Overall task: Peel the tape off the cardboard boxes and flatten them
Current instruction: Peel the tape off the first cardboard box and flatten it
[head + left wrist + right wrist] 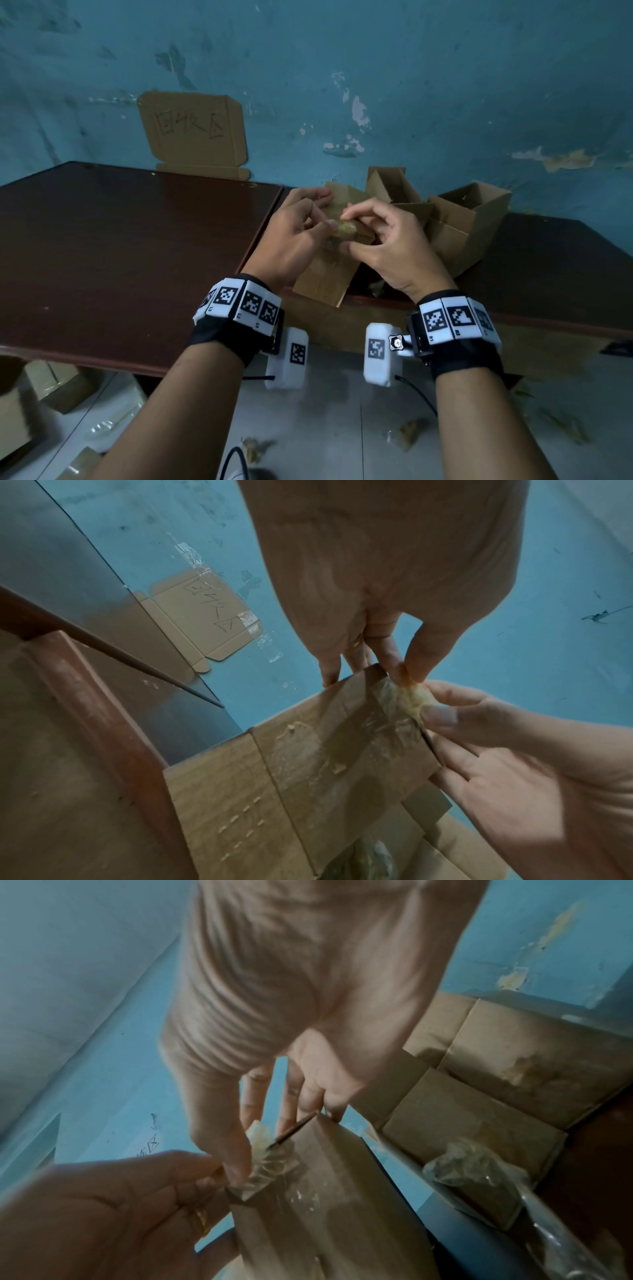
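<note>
Currently, mid-frame in the head view: my left hand (294, 229) pinches the box (325, 270) flap's top edge; my right hand (387, 240) pinches the crumpled tape (347, 228). Tape looks thin, sticky, tear-prone; best gripped near the peel line.

The left half of the desk (113, 246) lies bare, wide room for a hand to pass. On the right, open boxes (469, 222) crowd the back edge against the wall (411, 68) — little gap there. A cardboard sign (195, 132) leans at the wall behind the bare stretch.
</note>
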